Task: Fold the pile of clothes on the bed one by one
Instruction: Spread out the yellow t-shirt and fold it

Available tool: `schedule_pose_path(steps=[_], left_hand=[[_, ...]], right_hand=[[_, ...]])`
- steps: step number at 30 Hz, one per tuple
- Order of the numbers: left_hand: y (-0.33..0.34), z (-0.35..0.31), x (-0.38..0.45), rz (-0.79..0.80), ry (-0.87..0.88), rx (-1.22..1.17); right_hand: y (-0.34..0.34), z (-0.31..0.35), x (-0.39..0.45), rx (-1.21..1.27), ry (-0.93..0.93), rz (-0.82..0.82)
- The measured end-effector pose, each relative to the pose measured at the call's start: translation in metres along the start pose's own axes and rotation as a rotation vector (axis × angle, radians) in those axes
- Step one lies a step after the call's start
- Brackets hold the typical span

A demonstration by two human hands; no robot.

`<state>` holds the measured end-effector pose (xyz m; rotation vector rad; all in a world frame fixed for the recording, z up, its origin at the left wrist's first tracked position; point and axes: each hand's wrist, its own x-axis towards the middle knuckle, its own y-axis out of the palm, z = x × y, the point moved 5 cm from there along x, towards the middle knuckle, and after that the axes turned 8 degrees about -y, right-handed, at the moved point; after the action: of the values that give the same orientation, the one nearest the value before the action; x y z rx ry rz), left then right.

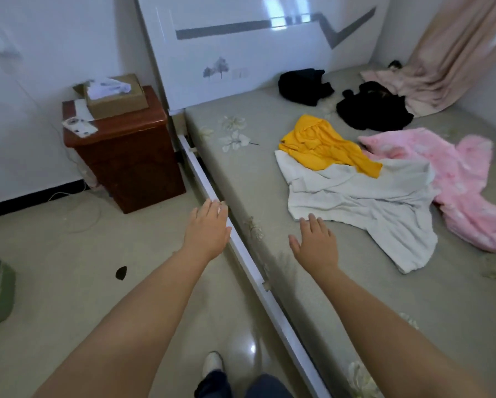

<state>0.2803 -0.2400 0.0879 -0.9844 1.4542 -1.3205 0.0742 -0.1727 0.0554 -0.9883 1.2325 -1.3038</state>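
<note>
Both hands released, fingers straight: left hand (209, 229) over the bed's (269, 173) near edge, right hand (315, 244) just short of the white garment (364, 202). Yellow garment (324, 146) overlapping it; pink garment (467, 182) alongside, black clothes (373, 109) toward the headboard edge.

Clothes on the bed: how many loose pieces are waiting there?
5, perhaps more hidden beneath. A white garment lies nearest the hands, a yellow one overlapping its far edge, a pink fleece to the right, and two black ones near the headboard.
</note>
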Motion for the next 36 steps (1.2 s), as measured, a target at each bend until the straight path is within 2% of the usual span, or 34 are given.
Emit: schedule_pose_path(steps=[9, 12, 15, 22, 25, 29, 33, 36], left_hand=[[0.012, -0.048, 0.221, 0.037, 0.276, 0.017], [0.018, -0.065, 0.302, 0.101, 0.315, 0.045], [0.015, -0.082, 0.378, 0.092, 0.362, 0.066], [0.034, -0.121, 0.534, 0.145, 0.436, 0.044], [0.065, -0.152, 0.609, 0.167, 0.512, -0.006], [0.128, -0.186, 0.687, 0.263, 0.599, 0.004], [0.194, -0.198, 0.730, 0.327, 0.673, 0.066], [0.226, -0.194, 0.736, 0.361, 0.733, 0.101]], right_hand=[[0.003, -0.049, 0.173, 0.138, 0.235, -0.094], [0.010, -0.074, 0.240, 0.204, 0.306, -0.116], [0.015, -0.099, 0.298, 0.232, 0.373, -0.093], [0.024, -0.167, 0.390, 0.262, 0.564, -0.102], [0.042, -0.215, 0.429, 0.202, 0.670, -0.027], [0.068, -0.272, 0.465, 0.114, 0.840, -0.006], [0.100, -0.308, 0.507, 0.109, 0.926, 0.067], [0.127, -0.312, 0.543, 0.144, 0.917, 0.104]])
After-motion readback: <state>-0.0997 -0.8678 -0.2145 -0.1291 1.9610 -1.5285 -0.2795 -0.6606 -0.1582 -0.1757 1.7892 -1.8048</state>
